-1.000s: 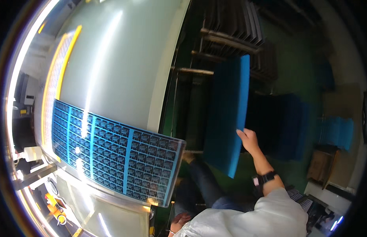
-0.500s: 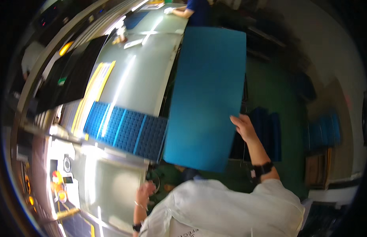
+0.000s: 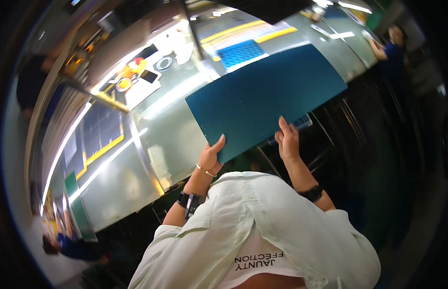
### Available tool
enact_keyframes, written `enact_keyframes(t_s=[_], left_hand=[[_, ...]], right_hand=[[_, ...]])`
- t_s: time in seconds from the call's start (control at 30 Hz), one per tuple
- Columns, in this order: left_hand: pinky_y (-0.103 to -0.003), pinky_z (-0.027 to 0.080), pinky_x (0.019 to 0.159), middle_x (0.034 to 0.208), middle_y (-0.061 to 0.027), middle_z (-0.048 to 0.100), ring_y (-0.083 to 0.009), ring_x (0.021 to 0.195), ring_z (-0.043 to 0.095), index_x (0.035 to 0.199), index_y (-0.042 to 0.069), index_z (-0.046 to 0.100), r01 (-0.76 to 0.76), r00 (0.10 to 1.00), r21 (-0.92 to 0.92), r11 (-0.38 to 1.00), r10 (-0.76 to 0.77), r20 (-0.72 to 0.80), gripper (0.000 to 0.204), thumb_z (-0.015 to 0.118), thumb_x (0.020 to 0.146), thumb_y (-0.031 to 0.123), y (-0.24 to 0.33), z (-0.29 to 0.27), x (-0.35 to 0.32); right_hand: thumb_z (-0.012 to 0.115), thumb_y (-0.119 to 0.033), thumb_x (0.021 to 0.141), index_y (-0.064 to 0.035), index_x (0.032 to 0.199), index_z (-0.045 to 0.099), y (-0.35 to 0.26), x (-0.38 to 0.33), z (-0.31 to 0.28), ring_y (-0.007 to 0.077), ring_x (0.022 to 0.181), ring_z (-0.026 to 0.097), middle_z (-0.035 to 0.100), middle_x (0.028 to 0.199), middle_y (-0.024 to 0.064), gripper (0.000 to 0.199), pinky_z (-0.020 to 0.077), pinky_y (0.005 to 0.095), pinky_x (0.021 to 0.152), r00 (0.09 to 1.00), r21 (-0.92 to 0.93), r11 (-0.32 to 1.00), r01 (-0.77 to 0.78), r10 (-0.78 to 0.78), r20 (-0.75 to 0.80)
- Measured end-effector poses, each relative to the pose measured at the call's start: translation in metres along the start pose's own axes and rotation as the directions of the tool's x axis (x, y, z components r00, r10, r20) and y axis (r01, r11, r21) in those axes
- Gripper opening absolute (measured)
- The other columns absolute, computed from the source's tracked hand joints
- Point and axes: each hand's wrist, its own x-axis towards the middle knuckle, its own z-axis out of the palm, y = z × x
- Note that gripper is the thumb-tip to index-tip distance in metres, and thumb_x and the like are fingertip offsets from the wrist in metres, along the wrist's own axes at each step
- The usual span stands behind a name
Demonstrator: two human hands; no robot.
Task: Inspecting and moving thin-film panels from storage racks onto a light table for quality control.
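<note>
A large flat dark teal-blue sheet (image 3: 267, 91) is held in front of me, tilted over the edge of the work table. My left hand (image 3: 212, 156) grips its near left corner, the thumb lying on top and the fingers hidden beneath. Farther right along the near edge, my right hand (image 3: 287, 139) pinches the sheet with its thumb up on the surface. Part of a blue grid-patterned panel (image 3: 240, 53) shows on the table beyond the sheet; the sheet hides the rest.
The long grey table (image 3: 122, 192) runs from lower left to upper right. On it are orange and white items (image 3: 130, 74) and yellow-edged panels (image 3: 106, 125). One person (image 3: 395, 50) stands at the far right, another (image 3: 77, 245) at the lower left beside a green sheet (image 3: 79, 202).
The view has swung left along the table. My left hand, free before, now grips the sheet. The sheet has turned from lengthwise to crosswise before me, with my right hand still on it.
</note>
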Motion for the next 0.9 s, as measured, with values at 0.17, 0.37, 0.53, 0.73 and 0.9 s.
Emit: enact_keyframes(t_s=[0.17, 0.37, 0.53, 0.73, 0.9], left_hand=[[-0.032, 0.05, 0.076, 0.1, -0.0077, 0.057, -0.0179, 0.088, 0.058, 0.108, 0.001, 0.051, -0.112, 0.983, 0.001, 0.994, 0.111, -0.147, 0.027, 0.059, 0.084, 0.012, 0.016, -0.06, -0.039], [-0.029, 0.049, 0.068, 0.091, -0.0075, 0.058, -0.0178, 0.079, 0.058, 0.107, -0.002, 0.05, -0.081, 0.876, 0.339, 0.937, 0.229, -0.424, 0.033, 0.064, 0.08, 0.012, 0.092, -0.159, -0.114], [-0.033, 0.046, 0.081, 0.103, -0.0123, 0.057, -0.0221, 0.092, 0.057, 0.118, -0.002, 0.044, 0.241, 0.737, 0.686, 0.687, 0.33, -0.59, 0.054, 0.065, 0.079, 0.028, 0.119, -0.237, -0.135], [-0.06, 0.021, 0.098, 0.144, -0.0177, 0.014, -0.0372, 0.132, 0.012, 0.14, 0.019, 0.02, 0.618, 0.747, 0.657, -0.432, 0.582, -0.32, 0.095, 0.066, 0.065, 0.056, 0.055, -0.178, -0.07], [-0.06, 0.016, 0.1, 0.146, -0.016, 0.004, -0.0414, 0.133, 0.003, 0.141, 0.02, 0.016, 0.598, 0.762, 0.714, -0.364, 0.535, -0.366, 0.098, 0.065, 0.064, 0.059, -0.007, -0.15, -0.032]], right_hand=[[0.053, -0.029, 0.088, -0.0113, 0.093, 0.053, 0.035, 0.035, -0.032, 0.0123, 0.084, 0.051, 0.055, 0.09, 0.0009, 0.018, 0.04, 0.0295, 0.075, 0.957, 0.167, 0.962, -0.216, 0.175, 0.23], [0.056, -0.025, 0.086, -0.0087, 0.104, 0.053, 0.038, 0.124, -0.078, 0.019, 0.094, 0.056, 0.058, 0.103, 0.0065, 0.024, 0.0461, 0.0339, 0.079, 0.852, 0.007, 0.864, -0.503, 0.495, 0.17], [0.057, -0.024, 0.086, -0.0069, 0.098, 0.056, 0.108, 0.071, -0.007, 0.0235, 0.076, 0.062, 0.062, 0.087, 0.0071, 0.021, 0.0533, 0.0362, 0.066, 0.749, -0.008, 0.758, -0.652, 0.646, 0.147], [0.05, -0.037, 0.084, -0.0063, 0.072, 0.065, 0.094, 0.064, -0.058, 0.0274, 0.067, 0.063, 0.064, 0.065, 0.0112, 0.036, 0.0489, 0.0363, 0.059, 0.872, -0.981, 0.174, -0.081, 0.49, 0.015], [0.066, -0.038, 0.076, -0.0027, 0.088, 0.053, 0.054, 0.11, -0.184, 0.0232, 0.066, 0.053, 0.054, 0.071, 0.0041, 0.039, 0.0432, 0.0378, 0.064, 0.842, -0.858, 0.509, -0.061, -0.436, -0.319]])
